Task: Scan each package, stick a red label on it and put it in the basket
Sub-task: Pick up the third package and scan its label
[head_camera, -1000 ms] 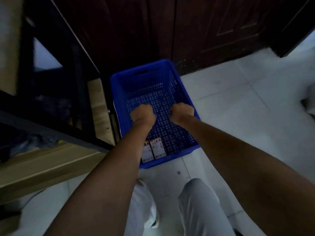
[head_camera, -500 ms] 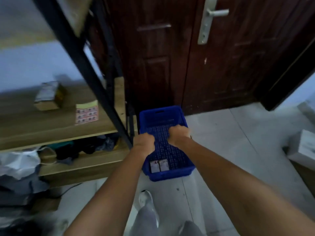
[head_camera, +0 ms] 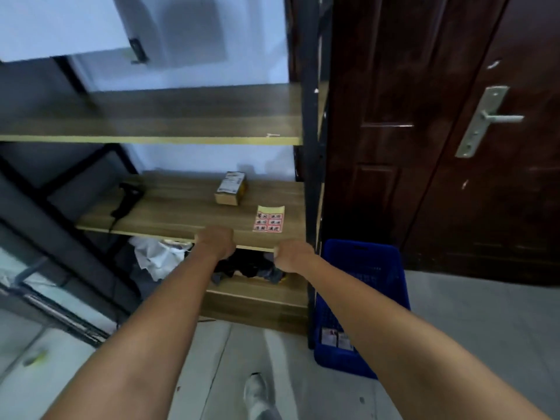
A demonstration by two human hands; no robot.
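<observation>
A small brown package [head_camera: 231, 188] with a white shipping label lies on the middle wooden shelf [head_camera: 169, 207]. A sheet of red labels [head_camera: 269, 219] lies to its right near the shelf's front edge. A black handheld scanner [head_camera: 125, 199] rests at the shelf's left. The blue basket [head_camera: 375, 268] stands on the floor right of the rack, with two small labelled packages [head_camera: 336, 339] in its near end. My left hand [head_camera: 215, 241] and my right hand [head_camera: 292, 255] are closed fists at the shelf's front edge, holding nothing.
A black upright post [head_camera: 312, 140] of the rack stands between shelf and basket. A dark wooden door [head_camera: 439, 131] with a metal handle [head_camera: 488, 119] is to the right. Crumpled white plastic [head_camera: 156, 257] and dark clutter fill the lower shelf. My shoe [head_camera: 256, 392] is on the tiled floor.
My view has risen and turned left from the basket to the rack. Both fists have moved from over the basket up to the middle shelf's front edge.
</observation>
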